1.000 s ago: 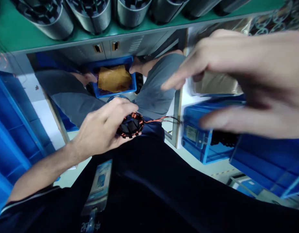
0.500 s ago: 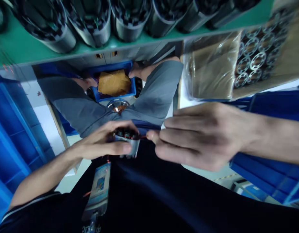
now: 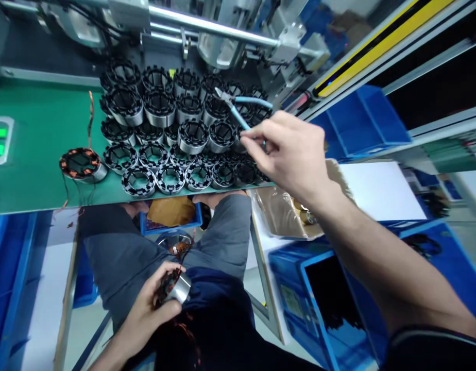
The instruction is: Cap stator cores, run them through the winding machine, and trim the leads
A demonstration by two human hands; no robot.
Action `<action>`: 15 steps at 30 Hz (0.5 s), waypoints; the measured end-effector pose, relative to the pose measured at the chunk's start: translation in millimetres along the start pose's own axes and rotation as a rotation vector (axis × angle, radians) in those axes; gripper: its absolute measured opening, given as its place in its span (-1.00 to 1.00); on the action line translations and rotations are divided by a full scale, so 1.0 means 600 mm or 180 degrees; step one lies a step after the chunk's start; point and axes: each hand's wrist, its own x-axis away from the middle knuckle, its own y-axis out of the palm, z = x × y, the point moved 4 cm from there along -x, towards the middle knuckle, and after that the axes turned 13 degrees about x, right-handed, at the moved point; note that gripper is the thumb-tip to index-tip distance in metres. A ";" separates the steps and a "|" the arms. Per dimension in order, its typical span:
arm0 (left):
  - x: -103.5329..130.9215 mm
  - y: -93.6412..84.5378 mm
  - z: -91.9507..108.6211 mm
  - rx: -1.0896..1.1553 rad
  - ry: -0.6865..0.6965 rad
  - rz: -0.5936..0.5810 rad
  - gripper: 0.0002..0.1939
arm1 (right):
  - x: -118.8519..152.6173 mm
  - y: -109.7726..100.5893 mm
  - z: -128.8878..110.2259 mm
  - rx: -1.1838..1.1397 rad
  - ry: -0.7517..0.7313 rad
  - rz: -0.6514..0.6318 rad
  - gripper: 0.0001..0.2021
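My left hand (image 3: 151, 304) is closed around a motor stator (image 3: 180, 288) low in front of my lap. The stator has a bright metal ring, a dark slotted end and loose copper wires. Above the bench, the fingers of my right hand (image 3: 290, 152) pinch one handle end of side cutters (image 3: 228, 100) with light blue handles. The cutters' jaws are spread apart and lie over the rows of bare stators (image 3: 193, 135). A wound stator (image 3: 82, 164) with copper coils and long wire ends sits on the green bench top (image 3: 40, 118), left of the rows.
Machine rails (image 3: 215, 28) run behind the stators. A blue tub (image 3: 172, 224) with a brown packet lies between my feet, and a clear bowl (image 3: 176, 242) with copper scraps is nearer. A cardboard box (image 3: 276, 211) and blue bins (image 3: 300, 278) stand right.
My right hand has left the wire at the held stator and moved up to the bench, where it now grips the side cutters. My left hand keeps the stator. The view has tilted up.
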 end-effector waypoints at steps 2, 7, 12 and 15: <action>0.008 0.003 0.011 -0.0367 0.0117 0.0114 -0.29 | -0.045 0.016 0.020 0.0121 0.0314 -0.0053 -0.75; 0.025 -0.003 0.024 -0.0625 0.0274 0.0377 -0.29 | -0.091 0.048 0.039 0.0062 0.0705 -0.0354 -0.74; 0.029 -0.017 0.025 -0.0689 0.0576 0.0650 -0.34 | -0.080 0.035 0.046 -0.0187 0.0854 0.0036 -0.81; 0.030 -0.029 0.036 -0.0718 0.0636 0.0604 -0.34 | -0.036 -0.013 0.060 -0.0693 0.0928 0.0746 -0.77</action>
